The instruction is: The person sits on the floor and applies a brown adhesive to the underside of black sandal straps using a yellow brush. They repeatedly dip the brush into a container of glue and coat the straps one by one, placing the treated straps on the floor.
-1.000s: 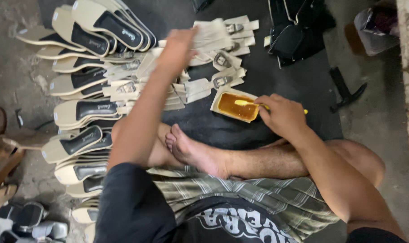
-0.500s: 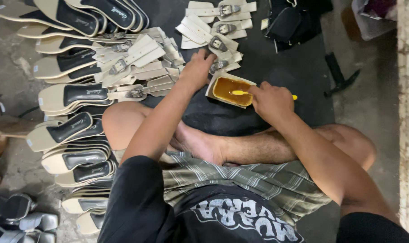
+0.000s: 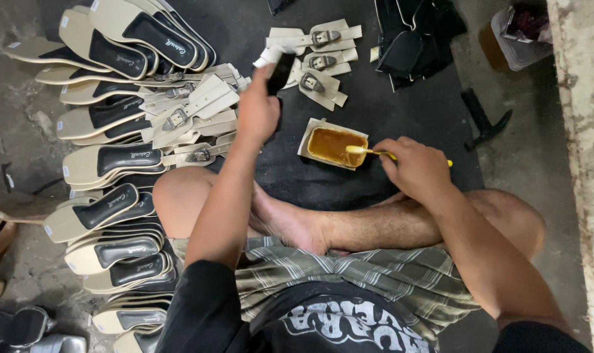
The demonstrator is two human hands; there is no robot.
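We are lifting a strap (image 3: 280, 65) in our left hand (image 3: 258, 114), fingers clenched on it above the mat (image 3: 401, 104). Our right hand (image 3: 416, 168) is gripping the brush (image 3: 369, 151), tip resting in the glue tray (image 3: 333, 144). We are judging a light, even load best.

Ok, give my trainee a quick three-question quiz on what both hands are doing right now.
1. True or false: the right hand dips a yellow brush into the glue tray.
2. What does the left hand hold: A) hammer, B) strap piece, C) sole?
3. On which side of the person are the soles stacked?

Key: 1 true; 2 B; 3 the left side.
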